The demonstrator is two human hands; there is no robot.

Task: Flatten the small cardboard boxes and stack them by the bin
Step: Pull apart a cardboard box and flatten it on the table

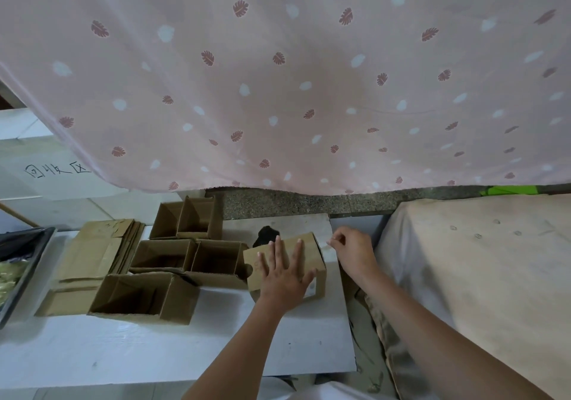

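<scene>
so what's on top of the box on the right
The left hand lies flat on the closed box, fingers spread. The hand covers part of its top, and its inside cannot be seen.

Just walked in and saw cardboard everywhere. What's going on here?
A person is breaking down small boxes. The left hand presses flat on a closed box on the white table, while the right hand pinches something small beside its far corner; what it is, I cannot tell. Several open boxes stand to the left, still unflattened. A flattened stack lies further left, beside the bin.
</scene>
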